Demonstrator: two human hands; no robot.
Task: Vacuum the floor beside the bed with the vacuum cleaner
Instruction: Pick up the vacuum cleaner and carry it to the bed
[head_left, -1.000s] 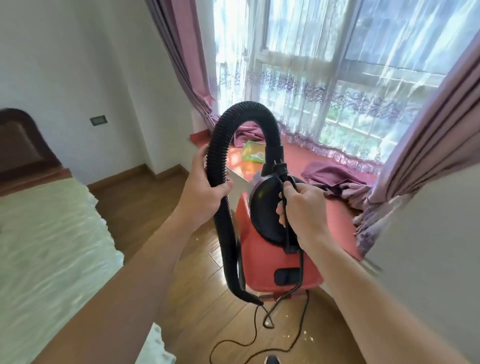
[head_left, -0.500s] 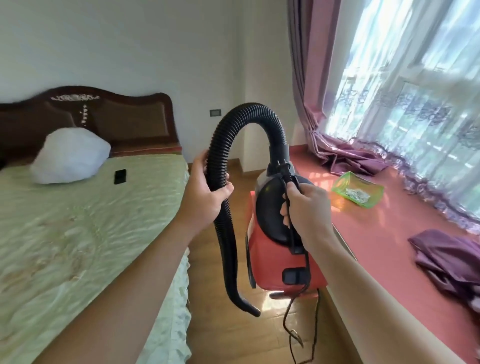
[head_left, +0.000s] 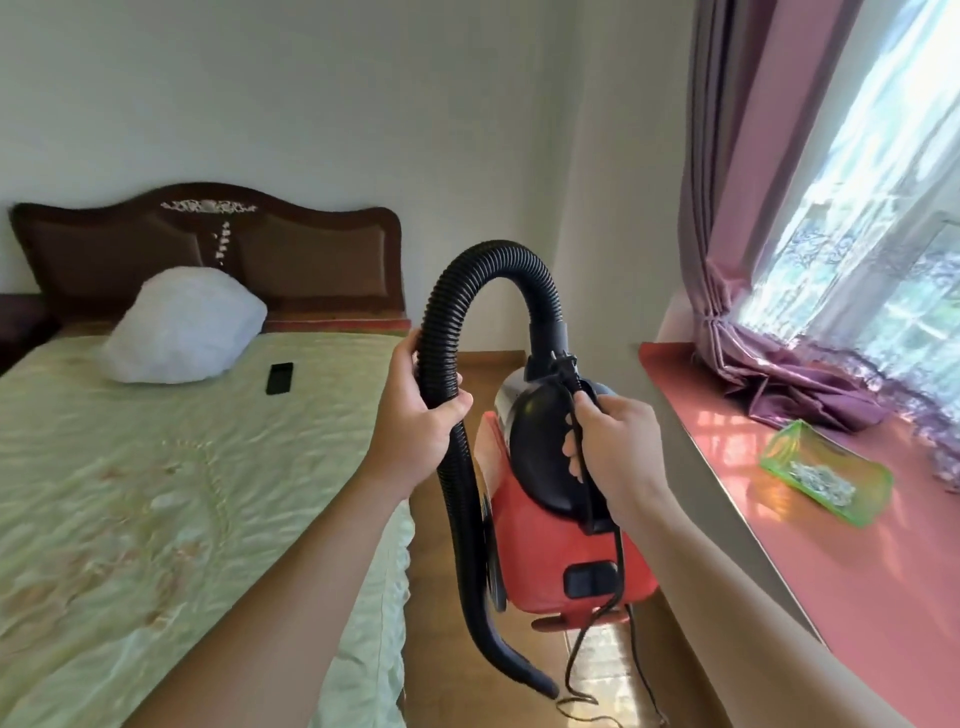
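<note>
Wooden floor (head_left: 436, 623) beside pale green bed (head_left: 156, 493): our left hand (head_left: 415, 421) grips ribbed black hose (head_left: 488, 254); right hand (head_left: 618, 441) clamps black handle (head_left: 540, 431), red vacuum cleaner (head_left: 540, 551) hanging below.

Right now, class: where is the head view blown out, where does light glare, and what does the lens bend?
Head view: the window is blown out white; sunlight glares on the red sill and wooden floor; the curtain leans, bent by the lens.
</note>
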